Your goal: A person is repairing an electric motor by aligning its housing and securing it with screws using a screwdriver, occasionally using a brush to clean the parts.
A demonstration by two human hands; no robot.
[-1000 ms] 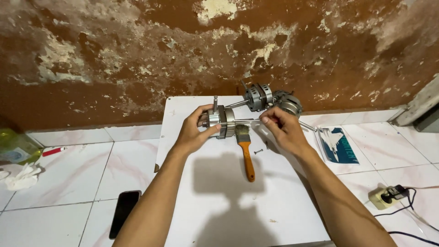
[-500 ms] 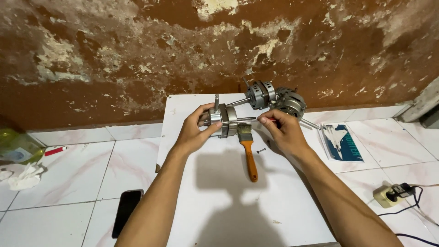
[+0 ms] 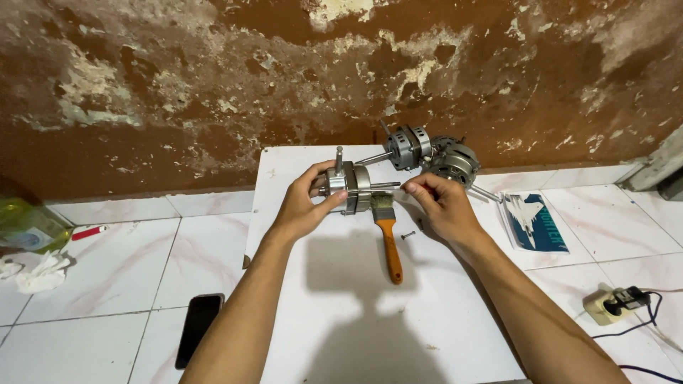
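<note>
Near the frame's centre, on the white board (image 3: 341, 313), your left hand (image 3: 302, 206) is wrapping closed around the metal motor (image 3: 348, 188). Its shaft (image 3: 384, 186) is pointing right, and your right hand (image 3: 441, 206) is pinching the shaft's tip. Just below, an orange-handled brush (image 3: 388, 238) is lying lengthwise.

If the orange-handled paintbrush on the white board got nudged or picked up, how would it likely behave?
The paintbrush looks light: a slim orange handle and a short bristle head. Its flat ferrule and flattish handle suggest it would slide rather than roll on the white board. The bristles would probably flex while the handle stays stiff.
</note>
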